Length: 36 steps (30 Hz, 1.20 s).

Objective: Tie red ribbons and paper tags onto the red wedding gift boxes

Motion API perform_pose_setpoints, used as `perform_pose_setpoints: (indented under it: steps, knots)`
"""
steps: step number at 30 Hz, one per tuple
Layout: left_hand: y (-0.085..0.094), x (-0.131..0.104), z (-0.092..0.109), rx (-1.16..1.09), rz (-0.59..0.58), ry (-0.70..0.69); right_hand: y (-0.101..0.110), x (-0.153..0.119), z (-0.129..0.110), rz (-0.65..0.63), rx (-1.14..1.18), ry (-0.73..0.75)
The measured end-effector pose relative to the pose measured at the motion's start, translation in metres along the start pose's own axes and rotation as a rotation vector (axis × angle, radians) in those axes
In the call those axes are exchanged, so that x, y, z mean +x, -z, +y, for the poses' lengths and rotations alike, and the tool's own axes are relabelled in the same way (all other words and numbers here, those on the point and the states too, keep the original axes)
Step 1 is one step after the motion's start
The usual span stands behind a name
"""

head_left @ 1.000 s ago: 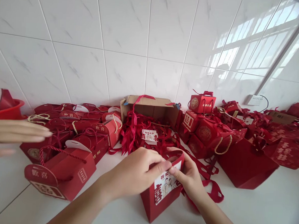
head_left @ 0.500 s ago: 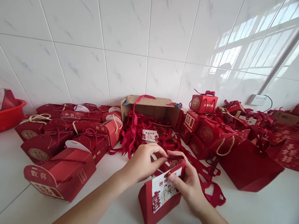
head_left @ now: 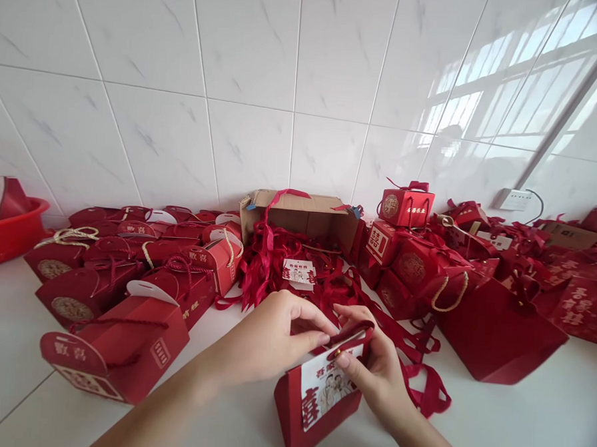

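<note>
A red gift box point(head_left: 312, 438) with a slanted front stands upright on the counter before me. A white printed card point(head_left: 326, 392) lies against its front. My right hand point(head_left: 374, 364) grips the box's top edge, the thumb pressing on the card near a small gold bead. Dark red ribbon point(head_left: 353, 333) loops over the top of the box. My left hand point(head_left: 285, 333) pinches the ribbon between thumb and fingertips, just left of the box top. The exact spot where its fingers meet is partly hidden.
A cardboard box point(head_left: 299, 217) with red ribbons point(head_left: 266, 268) spilling out stands by the wall, another card point(head_left: 298, 273) on them. Red gift boxes point(head_left: 122, 348) are grouped left and stacked boxes point(head_left: 409, 206) right. A large red box point(head_left: 497, 334) and a red basin point(head_left: 12, 235) flank these.
My left hand has drawn the ribbon a little down and toward the box's front left, leaving a loop at the top. My right hand keeps its grip on the box.
</note>
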<state>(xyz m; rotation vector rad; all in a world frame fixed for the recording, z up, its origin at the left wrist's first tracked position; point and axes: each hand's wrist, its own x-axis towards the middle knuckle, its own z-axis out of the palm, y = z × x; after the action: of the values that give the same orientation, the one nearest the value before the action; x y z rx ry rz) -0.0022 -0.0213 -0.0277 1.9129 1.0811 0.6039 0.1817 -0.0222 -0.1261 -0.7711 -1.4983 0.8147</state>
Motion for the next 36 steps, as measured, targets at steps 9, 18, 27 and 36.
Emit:
perform_pose_setpoints:
  steps: [9,18,27,36]
  knots:
    - [-0.0047,0.0022,-0.0012,-0.064,0.019,0.013,0.0002,-0.0013,0.0006,0.015,-0.044,0.033]
    - [-0.0015,-0.0006,0.0028,-0.027,0.041,-0.006,-0.0009,-0.0012,0.0007,0.018,-0.009,0.021]
    - [-0.0009,-0.0005,0.0023,-0.048,0.024,0.009,0.0010,-0.0020,0.0004,-0.005,0.021,-0.025]
    - [-0.0027,-0.0027,0.0034,-0.042,0.029,0.004,0.0007,-0.0032,-0.0002,0.012,0.069,-0.048]
